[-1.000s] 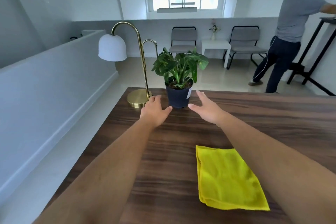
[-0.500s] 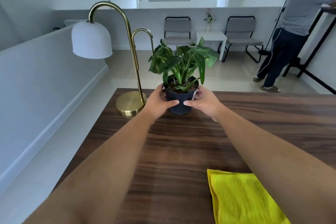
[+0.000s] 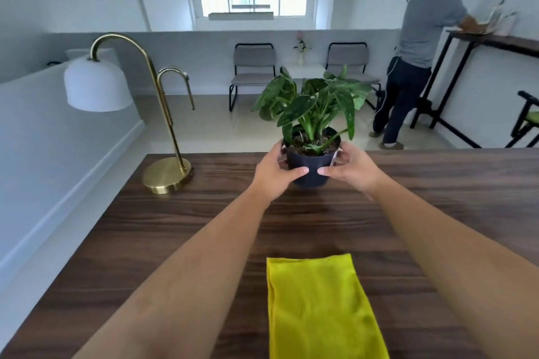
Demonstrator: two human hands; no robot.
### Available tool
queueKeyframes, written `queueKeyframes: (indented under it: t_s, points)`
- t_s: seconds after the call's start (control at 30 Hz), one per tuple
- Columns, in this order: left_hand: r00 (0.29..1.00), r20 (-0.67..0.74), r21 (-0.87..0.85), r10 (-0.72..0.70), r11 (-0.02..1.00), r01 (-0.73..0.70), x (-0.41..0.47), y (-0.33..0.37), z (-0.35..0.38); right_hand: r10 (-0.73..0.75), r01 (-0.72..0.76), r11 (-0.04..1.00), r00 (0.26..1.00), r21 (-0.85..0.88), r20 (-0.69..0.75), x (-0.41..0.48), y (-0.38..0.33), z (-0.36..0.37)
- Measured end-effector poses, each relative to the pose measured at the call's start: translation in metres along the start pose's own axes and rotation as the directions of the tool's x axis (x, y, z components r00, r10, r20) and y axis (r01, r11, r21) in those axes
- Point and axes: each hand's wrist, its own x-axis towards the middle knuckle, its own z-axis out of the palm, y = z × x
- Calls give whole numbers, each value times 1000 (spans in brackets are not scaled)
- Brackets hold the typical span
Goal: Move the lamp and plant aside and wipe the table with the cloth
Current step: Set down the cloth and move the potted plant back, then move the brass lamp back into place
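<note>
Leafy green plant [image 3: 312, 108] in a dark pot, clasped on both sides by left hand [image 3: 275, 173] and right hand [image 3: 354, 169], well right of the brass lamp [image 3: 131, 108]. Unclear whether pot base touches the dark wood table [image 3: 180, 227]. Yellow cloth [image 3: 319, 309] nearest, cut off below. Beyond: chairs [image 3: 253, 73], a standing person [image 3: 420, 52].

Upright plant [image 3: 312, 122], perhaps lifted (dark pot)
</note>
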Motion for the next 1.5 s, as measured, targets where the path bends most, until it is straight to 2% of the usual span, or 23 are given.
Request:
queueKeyframes:
  t_s: [0.17,0.27,0.57,0.7,0.8,0.9,0.97,1.03,1.27,1.5]
  points:
    - [999,37,-51,11,999,-9,-29,7,62,27,-27,1000,999,1,-38,-42,24,-49]
    - [998,49,-10,31,999,-30,-43,5,86,41,-40,999,998,31,-40,-60,38,-65]
    - [998,-24,58,58,997,-56,-67,8,103,0,3,989,1000,148,-21,-80,53,-68]
    - [998,-45,69,34,997,-31,-71,12,106,-16,14,992,1000,122,22,-80,56,-69]
    - [998,-58,95,12,995,-6,-78,16,103,55,-40,986,995,161,-88,-87,54,-65]
    - [996,-64,130,-54,990,62,-85,19,98,225,-182,963,949,198,-221,-100,61,-59]
    - [993,-68,122,-93,987,101,-92,20,91,291,-257,947,941,193,-172,-111,68,-52]
    - [993,-76,138,-95,985,105,-99,20,82,281,-268,955,955,130,-97,-121,68,-40]
    - [976,-175,188,-128,969,160,-123,14,13,91,-88,996,990,-28,104,-113,15,37]
    - [943,-295,276,-153,932,237,-123,4,-102,27,-15,997,987,-75,160,-62,-33,130]
